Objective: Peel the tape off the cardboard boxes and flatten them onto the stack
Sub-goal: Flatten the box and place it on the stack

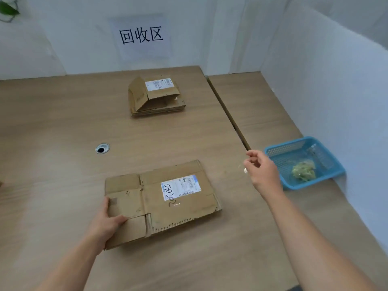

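Note:
A flattened cardboard box [178, 208] with a white shipping label lies on the wooden table in front of me. My left hand [107, 221] grips its near left edge, thumb on top. My right hand [262, 169] hovers to the right of the box, just left of a blue basket [279, 153], fingers curled and pinching a thin strip of clear tape [243, 168] that is barely visible. At the back of the table sits the stack of flattened boxes [156, 97], its top flap lifted a little.
The blue basket at the right table edge holds a wad of crumpled tape [304, 171]. A round cable hole [102, 148] is in the tabletop left of centre. A seam [226, 114] divides two tabletops. White partition walls with a paper sign [140, 35] enclose the back and right.

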